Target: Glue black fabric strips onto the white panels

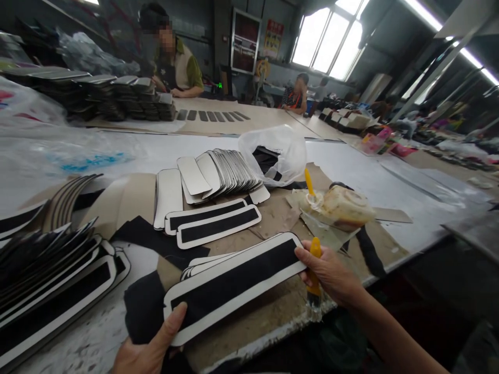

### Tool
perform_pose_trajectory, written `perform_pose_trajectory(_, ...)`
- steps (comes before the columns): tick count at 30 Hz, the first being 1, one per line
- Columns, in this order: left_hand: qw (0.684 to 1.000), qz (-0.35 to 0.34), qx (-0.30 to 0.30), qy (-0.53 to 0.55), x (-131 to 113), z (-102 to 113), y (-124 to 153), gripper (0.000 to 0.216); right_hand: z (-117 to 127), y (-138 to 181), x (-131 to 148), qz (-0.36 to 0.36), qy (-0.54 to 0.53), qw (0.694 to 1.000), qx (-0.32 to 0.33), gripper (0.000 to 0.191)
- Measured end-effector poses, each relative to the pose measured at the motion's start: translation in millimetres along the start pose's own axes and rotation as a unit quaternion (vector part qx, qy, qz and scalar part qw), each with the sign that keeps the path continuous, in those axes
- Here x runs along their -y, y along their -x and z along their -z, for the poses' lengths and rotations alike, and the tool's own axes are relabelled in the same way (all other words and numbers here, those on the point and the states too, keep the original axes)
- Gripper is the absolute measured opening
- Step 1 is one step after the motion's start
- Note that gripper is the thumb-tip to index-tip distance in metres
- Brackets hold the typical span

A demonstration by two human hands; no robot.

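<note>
Holds a strip (pixel 234 283) at 6 o'clock over the worktop (pixel 390 182). Pinches its 7 o'clock end with the left hand (pixel 150 349), thumb flat on top. Steadies the 3 o'clock end with the right hand (pixel 331 272), fingers also clenched around a brush (pixel 315 249). At 1 o'clock, tub (pixel 346 208) with a second brush (pixel 309 183) inside; at 12, bag (pixel 290 150) holding black pieces (pixel 267 158).

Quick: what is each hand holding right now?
Left hand: holds the black strip by its near end.
Right hand: grips the yellow-handled brush and the strip's far end.
</note>
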State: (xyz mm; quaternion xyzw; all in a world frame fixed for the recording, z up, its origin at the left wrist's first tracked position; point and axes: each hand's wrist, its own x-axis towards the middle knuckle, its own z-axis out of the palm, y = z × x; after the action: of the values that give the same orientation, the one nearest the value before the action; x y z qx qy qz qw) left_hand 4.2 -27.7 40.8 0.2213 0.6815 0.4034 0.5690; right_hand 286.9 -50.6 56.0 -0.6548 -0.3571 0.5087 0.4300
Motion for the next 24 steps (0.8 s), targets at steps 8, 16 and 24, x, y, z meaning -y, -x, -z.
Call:
perform_pose_trajectory(8, 0.968, 0.021, 0.189, 0.164, 7, 4, 1, 0.052, 3, 6, -3, -0.066, -0.036, 0.997, -0.032, 0.038)
perform_pose_trajectory(16, 0.978, -0.014, 0.170, 0.124, 10, 14, -5, 0.033, 3, -1, -4, -0.051, 0.016, 0.999, 0.005, 0.037)
perform_pose_trajectory(24, 0.996, -0.021, 0.079, 0.020, 6, 22, -14, 0.044, -18, -8, 9, -0.020, 0.045, 0.999, -0.016, 0.039)
